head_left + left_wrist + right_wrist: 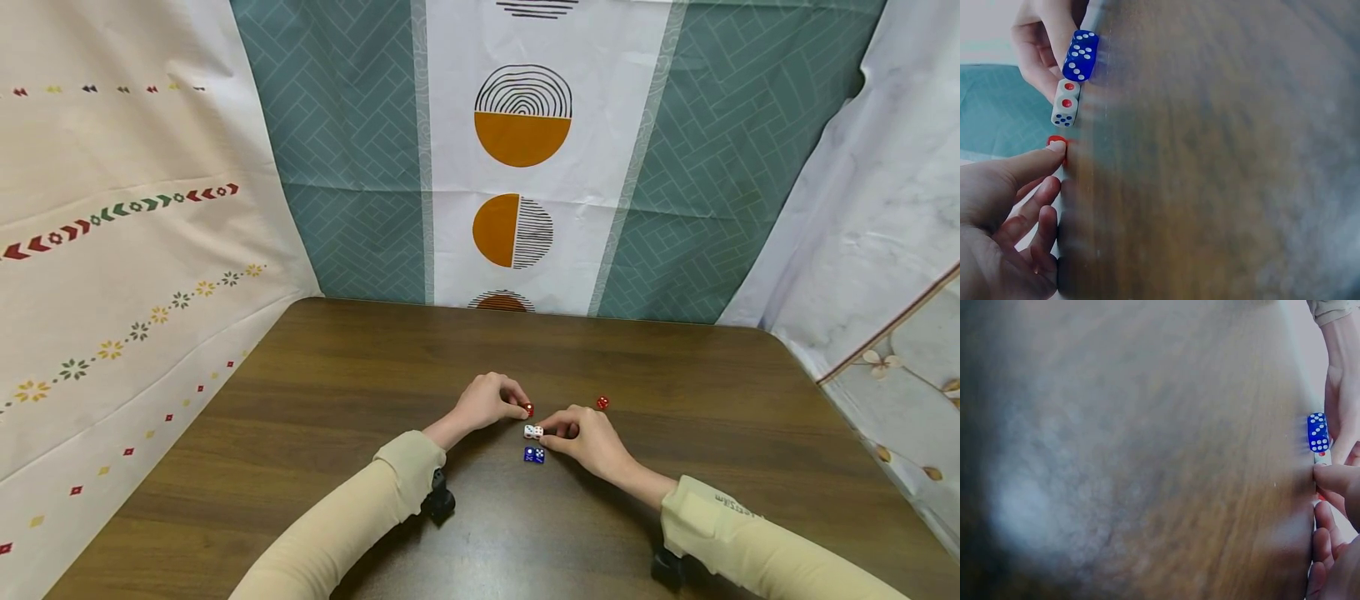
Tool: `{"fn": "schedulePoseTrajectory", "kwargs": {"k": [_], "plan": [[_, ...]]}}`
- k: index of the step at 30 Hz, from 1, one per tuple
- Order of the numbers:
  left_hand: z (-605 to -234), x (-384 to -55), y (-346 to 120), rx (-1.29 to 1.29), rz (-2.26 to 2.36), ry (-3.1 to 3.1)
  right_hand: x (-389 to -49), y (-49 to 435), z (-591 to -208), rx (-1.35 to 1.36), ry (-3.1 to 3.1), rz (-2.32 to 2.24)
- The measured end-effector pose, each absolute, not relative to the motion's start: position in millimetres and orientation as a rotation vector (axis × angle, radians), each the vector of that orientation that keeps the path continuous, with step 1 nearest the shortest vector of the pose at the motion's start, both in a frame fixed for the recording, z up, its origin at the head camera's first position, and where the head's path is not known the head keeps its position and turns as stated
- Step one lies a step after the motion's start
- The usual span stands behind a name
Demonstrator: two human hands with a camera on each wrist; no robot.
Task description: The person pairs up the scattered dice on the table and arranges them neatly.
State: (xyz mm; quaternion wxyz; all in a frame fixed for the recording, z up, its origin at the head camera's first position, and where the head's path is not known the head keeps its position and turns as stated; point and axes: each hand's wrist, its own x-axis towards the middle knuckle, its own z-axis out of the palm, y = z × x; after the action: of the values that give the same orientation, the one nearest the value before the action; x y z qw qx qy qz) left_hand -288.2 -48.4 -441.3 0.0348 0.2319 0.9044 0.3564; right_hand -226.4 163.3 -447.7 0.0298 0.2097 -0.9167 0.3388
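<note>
My left hand (486,402) pinches a red die (529,409) between thumb and fingers, low at the table. In the left wrist view the thumb covers much of this red die (1055,140). Just nearer to me, two white dice (533,432) sit side by side. My right hand (588,437) pinches the right one from its right side, thumb on the near face. A pair of blue dice (534,455) lies side by side in front of the white pair. Past my right hand rests another red die (603,402) by itself.
The dice are on a dark brown wooden table (360,367). Behind it hangs a green and white patterned cloth (360,150). Pale cloths hang at the left (150,308) and right (885,250) sides.
</note>
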Motion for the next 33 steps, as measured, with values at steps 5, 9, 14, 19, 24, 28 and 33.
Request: {"fn": "schedulePoseTrajectory", "kwargs": {"k": [5, 9, 14, 19, 24, 28, 33], "plan": [[-441.3, -288.7, -48.4, 0.714, 1.090, 2.785, -226.2, 163.5, -446.9, 0.660, -2.828, 1.049], [-439.8, -288.3, -48.3, 0.707, 1.087, 2.783, -226.3, 163.6, -446.5, 0.665, -2.832, 1.053], [-438.9, -288.0, -48.2, 0.706, 1.089, 2.779, -226.0, 163.4, -445.6, 0.656, -2.844, 1.051], [-436.9, -287.1, -48.6, 0.712, 1.099, 2.776, -226.3, 163.0, -445.7, 0.641, -2.840, 1.038], [-436.7, -286.3, -48.5, 0.696, 1.099, 2.770, -226.4, 162.7, -446.9, 0.635, -2.836, 1.032], [-437.7, -285.7, -48.8, 0.692, 1.106, 2.768, -226.2, 163.8, -447.1, 0.665, -2.830, 1.030], [-437.7, -285.7, -48.8, 0.692, 1.111, 2.758, -228.9, 169.2, -439.3, 0.759, -2.852, 1.044]]}}
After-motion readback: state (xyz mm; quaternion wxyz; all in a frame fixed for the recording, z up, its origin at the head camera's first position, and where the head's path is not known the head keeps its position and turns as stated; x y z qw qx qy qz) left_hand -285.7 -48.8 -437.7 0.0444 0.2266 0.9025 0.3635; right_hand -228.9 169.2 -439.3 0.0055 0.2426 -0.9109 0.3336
